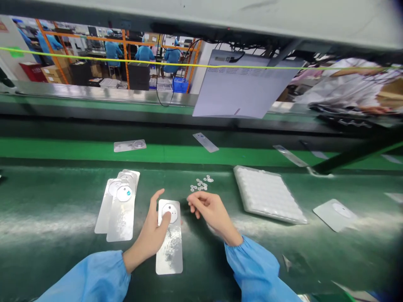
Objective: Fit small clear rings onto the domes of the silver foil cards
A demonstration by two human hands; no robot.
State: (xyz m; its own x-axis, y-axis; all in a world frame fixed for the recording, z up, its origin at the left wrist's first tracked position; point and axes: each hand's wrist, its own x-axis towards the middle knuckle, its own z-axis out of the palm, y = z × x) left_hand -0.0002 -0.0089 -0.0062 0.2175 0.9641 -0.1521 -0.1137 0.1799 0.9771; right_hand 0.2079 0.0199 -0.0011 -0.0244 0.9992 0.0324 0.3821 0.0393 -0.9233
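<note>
Your L hand (150, 235) is part-open w/ hold of the silver plate (170, 247) near its far end, thumb on the white round part (173, 209); plate is approx. ctr., near side of the green work surface (47, 256). Your R hand (214, 209), just R of the plate, is nearly closed, thumb to index; can't tell if it holds anything. Small discs (200, 183) lie just beyond, btwn the overlapped plates (121, 220) at L and the white tray (267, 195) at R.
</note>
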